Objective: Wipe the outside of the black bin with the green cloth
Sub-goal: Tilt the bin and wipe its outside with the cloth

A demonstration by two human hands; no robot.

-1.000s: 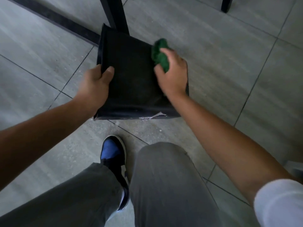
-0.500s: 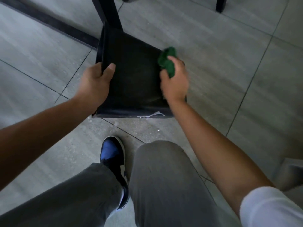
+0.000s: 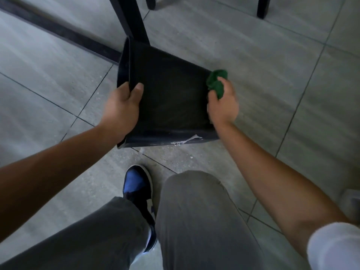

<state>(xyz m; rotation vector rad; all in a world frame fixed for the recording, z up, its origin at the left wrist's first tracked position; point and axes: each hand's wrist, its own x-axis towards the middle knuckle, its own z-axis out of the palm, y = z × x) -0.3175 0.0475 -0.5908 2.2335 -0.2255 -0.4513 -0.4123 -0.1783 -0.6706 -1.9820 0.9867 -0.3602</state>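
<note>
The black bin sits on the grey tile floor, right in front of the person. We look down into it from above. Its inside is dark. A black table leg stands just behind the bin, at its far left corner.

The left hand grips the left wall of the bin. The thumb is inside the bin and the other fingers are wrapped around the outside, so the hand is closed on the wall.

The right hand is at the right wall of the bin, near the far right corner. It is closed around the green cloth, which is all bunched up. Part of the cloth pokes out above the fingers. The cloth is up at the top edge of that wall, and the hand hangs over the outside of it.

There is a white smear on the near rim of the bin, with a few drops on the floor just below it.

Lower down are the person's grey trousers and one blue and black shoe on the floor. A white sleeve shows at the right arm.
</note>
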